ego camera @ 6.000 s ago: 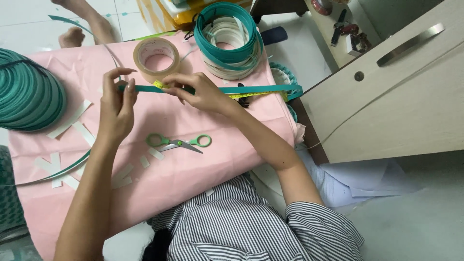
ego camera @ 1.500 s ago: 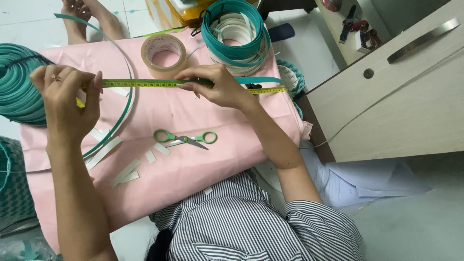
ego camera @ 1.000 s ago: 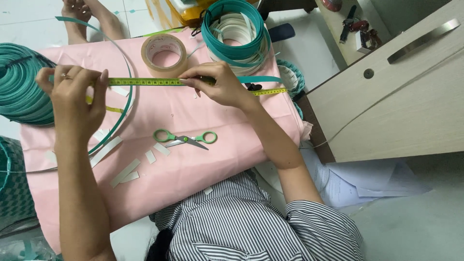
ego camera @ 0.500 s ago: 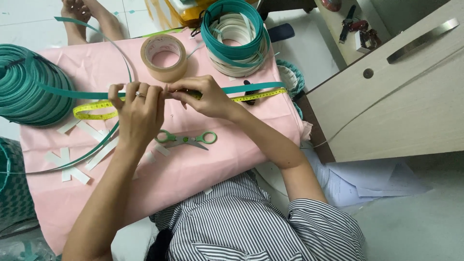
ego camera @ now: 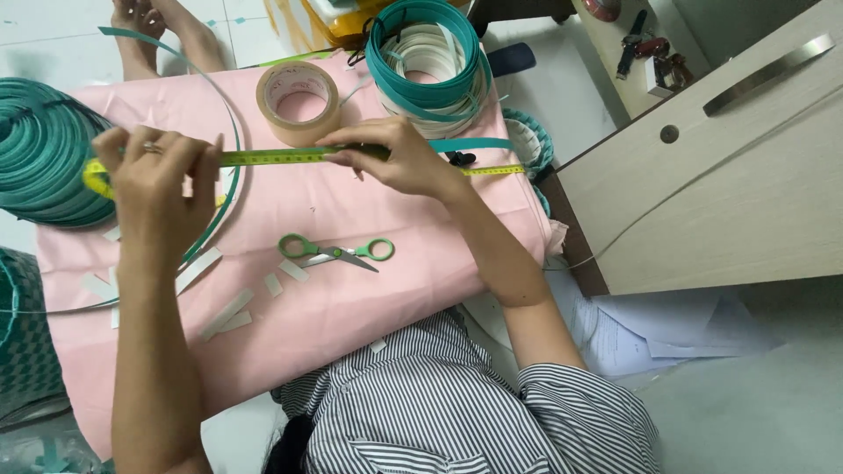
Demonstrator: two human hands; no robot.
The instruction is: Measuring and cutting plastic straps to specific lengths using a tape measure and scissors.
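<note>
A yellow measuring tape point(ego camera: 272, 157) is held taut over the pink surface point(ego camera: 334, 307), gripped closed by the left hand point(ego camera: 158, 175) and right hand point(ego camera: 395, 158). A tape roll point(ego camera: 299, 103) lies just behind; green scissors point(ego camera: 335, 251) and white strip offcuts point(ego camera: 224, 312) lie nearer.

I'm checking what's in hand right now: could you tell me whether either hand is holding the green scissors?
No, the green scissors lie untouched on the pink cloth; both hands hold the yellow tape measure.
</note>
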